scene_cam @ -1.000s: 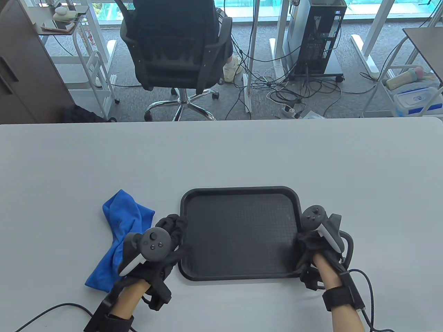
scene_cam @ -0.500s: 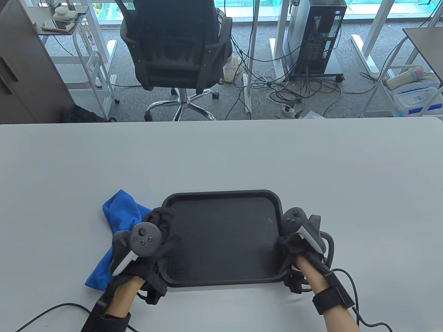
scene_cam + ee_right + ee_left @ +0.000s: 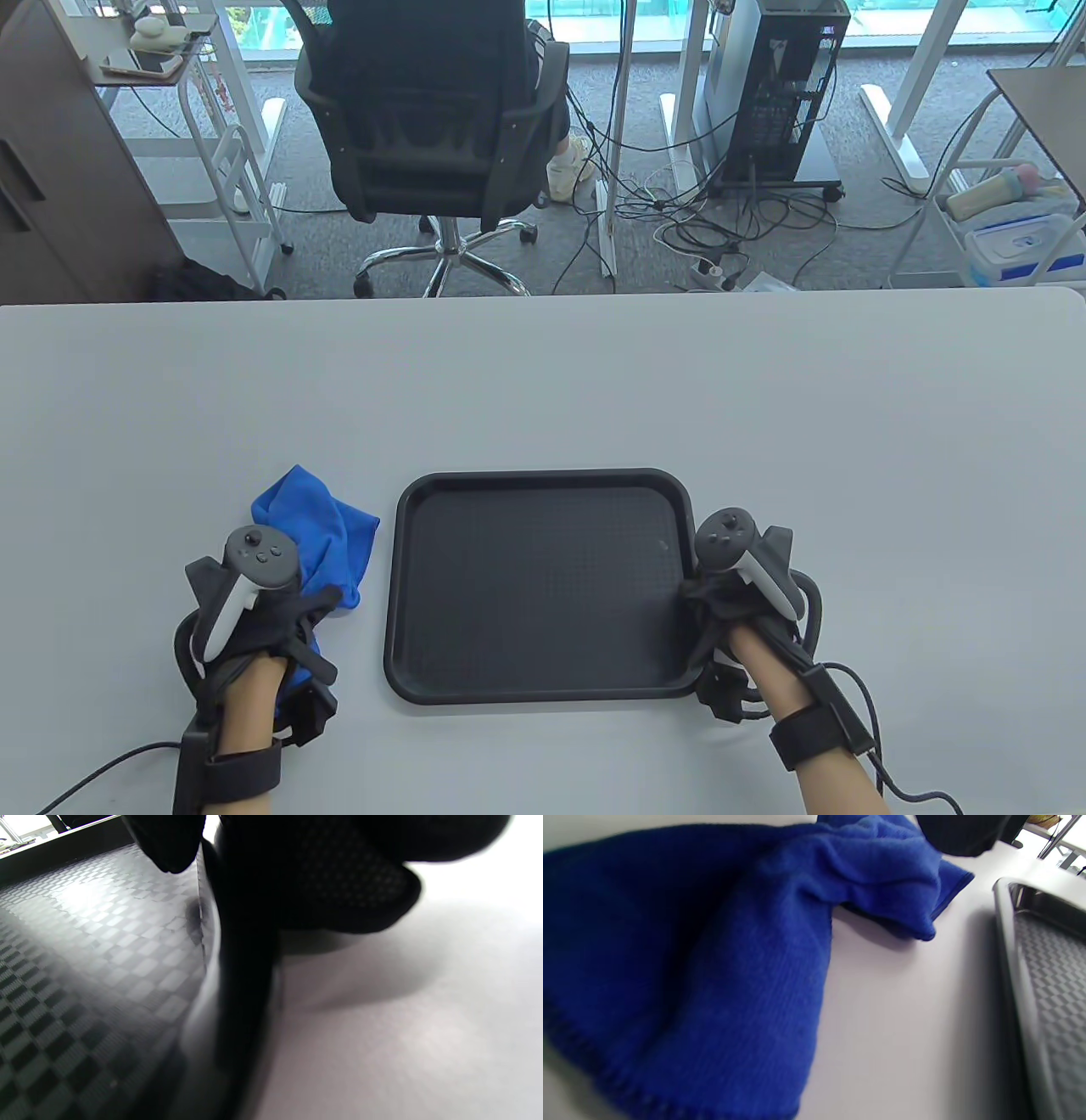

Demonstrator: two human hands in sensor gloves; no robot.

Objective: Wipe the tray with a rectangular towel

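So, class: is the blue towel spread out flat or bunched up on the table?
Bunched up. The blue towel lies in rumpled folds left of the tray, partly under the left hand; the left wrist view shows thick creases.

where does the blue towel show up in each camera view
table view: blue towel lower left, partly under the left hand, left of the tray.
left wrist view: blue towel fills the left and middle of the frame.
right wrist view: not in it.
shared landmark: the tray rim, at the right edge in the left wrist view.
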